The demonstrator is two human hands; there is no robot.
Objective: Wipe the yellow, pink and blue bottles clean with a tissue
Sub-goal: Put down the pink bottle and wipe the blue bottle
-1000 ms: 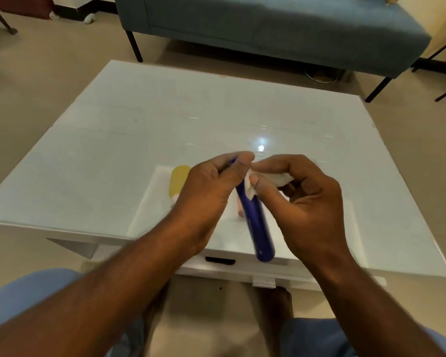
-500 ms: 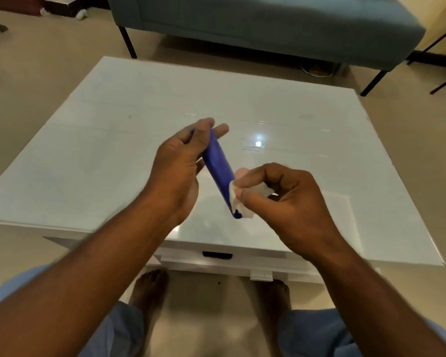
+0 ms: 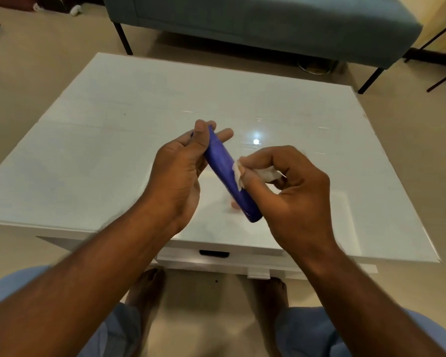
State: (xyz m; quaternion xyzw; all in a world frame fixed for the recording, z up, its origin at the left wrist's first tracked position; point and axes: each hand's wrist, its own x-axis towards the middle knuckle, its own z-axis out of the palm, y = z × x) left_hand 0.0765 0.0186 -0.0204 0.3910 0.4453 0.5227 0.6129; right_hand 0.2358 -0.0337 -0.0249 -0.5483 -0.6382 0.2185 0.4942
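Note:
My left hand [image 3: 180,173] grips the upper end of the blue bottle [image 3: 227,173], which slants down to the right above the white table [image 3: 113,140]. My right hand [image 3: 291,186] pinches a crumpled white tissue [image 3: 258,173] and presses it against the middle of the bottle's right side. A small bit of pink [image 3: 235,205] shows on the table just behind the bottle's lower end; I cannot tell what it is. The yellow bottle is hidden or out of sight.
A grey-blue sofa [image 3: 268,24] on dark legs stands on the floor beyond the table's far edge. A drawer with a dark handle slot [image 3: 214,253] sits in the table's near side. My knees and bare feet are below the table's front edge.
The right hand with the tissue has slid from the bottle's lower tip up to its middle. The left hand keeps its grip on the upper end.

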